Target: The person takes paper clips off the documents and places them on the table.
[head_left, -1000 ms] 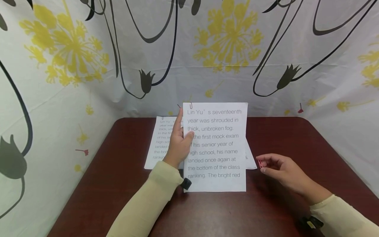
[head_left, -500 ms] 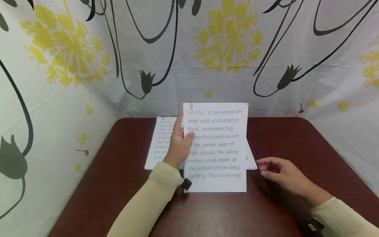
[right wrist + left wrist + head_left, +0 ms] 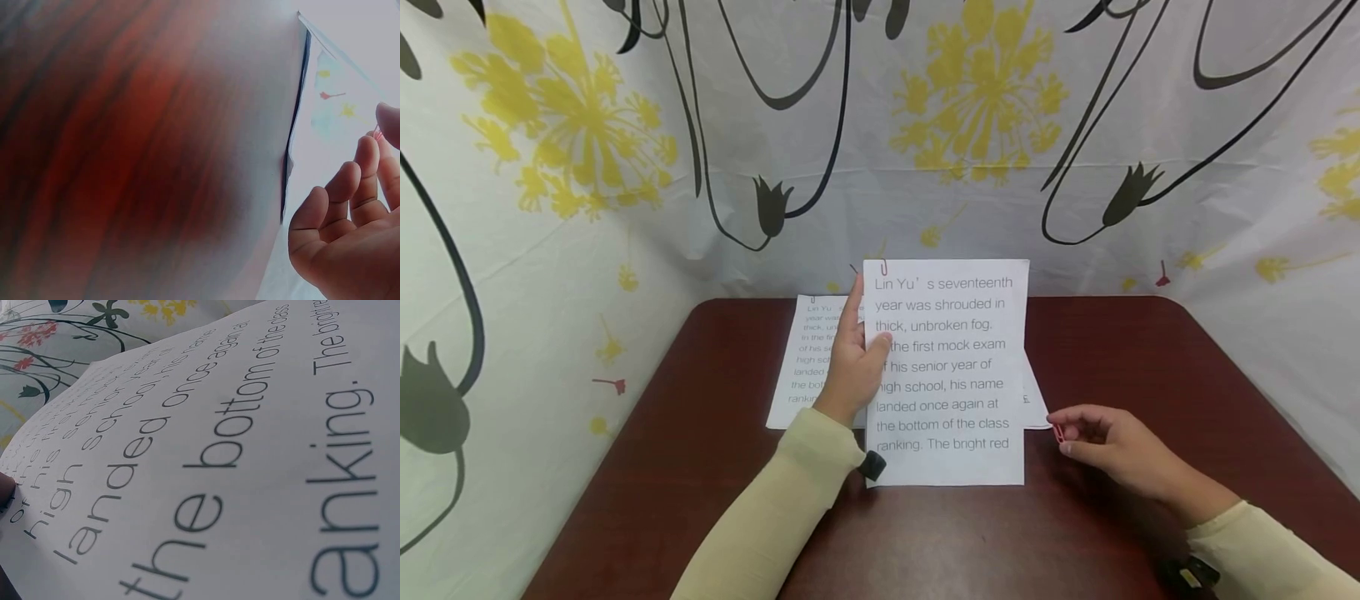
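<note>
My left hand [image 3: 852, 375] grips the left edge of a printed sheet of paper [image 3: 951, 467], thumb on its front. The sheet stands upright facing me, with a red paper clip [image 3: 883, 267] on its top edge near the left corner. Most of the left fingers are hidden behind it. In the left wrist view the printed side of the paper [image 3: 262, 462] fills most of the picture. To the right of the sheet, my right hand [image 3: 1123, 450] pinches a second red paper clip [image 3: 1058, 433] between thumb and fingertips, apart from the held sheet. In the right wrist view the clip [image 3: 377, 132] shows only partly.
Behind the held sheet, more printed papers [image 3: 797, 375] lie on the dark red-brown table [image 3: 700, 500], a clip [image 3: 812, 299] at their top left. Another white sheet [image 3: 1034, 400] shows at the right. A patterned curtain [image 3: 850, 142] hangs behind the table.
My right hand has sunk slightly, still pinching the red paper clip. My left hand and the printed sheet have stayed almost still.
</note>
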{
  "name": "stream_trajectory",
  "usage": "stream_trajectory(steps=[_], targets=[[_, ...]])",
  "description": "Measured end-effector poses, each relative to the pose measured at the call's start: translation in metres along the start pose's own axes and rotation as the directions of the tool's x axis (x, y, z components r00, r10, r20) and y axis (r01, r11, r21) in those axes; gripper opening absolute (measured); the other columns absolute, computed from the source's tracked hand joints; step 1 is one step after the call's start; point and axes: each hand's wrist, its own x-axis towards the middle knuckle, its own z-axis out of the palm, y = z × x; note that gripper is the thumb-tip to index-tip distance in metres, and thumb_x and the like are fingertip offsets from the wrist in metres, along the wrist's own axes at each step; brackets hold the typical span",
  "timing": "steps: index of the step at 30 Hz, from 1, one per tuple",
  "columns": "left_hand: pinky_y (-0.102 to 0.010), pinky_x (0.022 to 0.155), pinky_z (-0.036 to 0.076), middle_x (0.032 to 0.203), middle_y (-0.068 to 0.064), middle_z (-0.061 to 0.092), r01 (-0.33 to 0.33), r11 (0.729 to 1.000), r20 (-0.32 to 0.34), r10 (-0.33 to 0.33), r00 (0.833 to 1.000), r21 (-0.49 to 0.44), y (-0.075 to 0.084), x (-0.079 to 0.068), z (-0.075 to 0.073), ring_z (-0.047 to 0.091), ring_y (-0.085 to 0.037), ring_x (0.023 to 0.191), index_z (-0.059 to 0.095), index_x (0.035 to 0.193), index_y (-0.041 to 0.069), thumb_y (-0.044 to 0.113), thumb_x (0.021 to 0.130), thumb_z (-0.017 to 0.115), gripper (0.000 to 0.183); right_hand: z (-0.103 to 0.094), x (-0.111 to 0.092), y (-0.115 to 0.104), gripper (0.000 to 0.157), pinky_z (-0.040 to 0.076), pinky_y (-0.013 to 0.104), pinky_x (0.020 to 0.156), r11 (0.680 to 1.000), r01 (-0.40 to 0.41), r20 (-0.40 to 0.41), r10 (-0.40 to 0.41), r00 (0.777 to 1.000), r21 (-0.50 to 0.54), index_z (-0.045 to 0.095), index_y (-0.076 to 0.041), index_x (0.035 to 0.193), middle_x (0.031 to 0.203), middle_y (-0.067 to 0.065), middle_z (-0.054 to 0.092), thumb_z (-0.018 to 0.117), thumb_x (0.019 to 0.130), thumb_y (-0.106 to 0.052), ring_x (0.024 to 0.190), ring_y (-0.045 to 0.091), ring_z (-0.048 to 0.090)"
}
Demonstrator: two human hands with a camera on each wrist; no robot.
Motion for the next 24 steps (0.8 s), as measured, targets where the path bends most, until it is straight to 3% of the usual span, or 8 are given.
stream_trajectory(steps=[10,24], targets=[[-0.043,0.08,0.066,0.135,-0.005,0.071,0.018,1.0,-0.003,-0.018,1.0,0.006,-0.0006,0.0,0.0001,0.079,-0.03,0.102,0.012,0.16,0.064,0.0,0.107,0.049,0.091,0.0013,0.0004,0.004,0.029,0.05,0.025,0.057,1.0,0.018,0.023,-0.018,1.0,-0.017,0.073,0.001,0.121,0.087,0.003,0.06,0.077,0.093,-0.005,0.076,0.01,0.058],[-0.043,0.081,0.066,0.136,-0.003,0.071,0.038,0.999,0.0,-0.038,0.999,-0.003,0.0044,-0.0013,0.0008,0.078,-0.029,0.103,0.012,0.159,0.066,0.0,0.108,0.048,0.091,0.0014,0.0029,-0.0002,0.035,0.041,0.025,0.048,0.997,-0.065,0.068,0.067,0.995,-0.033,0.073,-0.001,0.124,0.076,0.0,0.05,0.081,0.091,-0.009,0.062,0.007,0.046]])
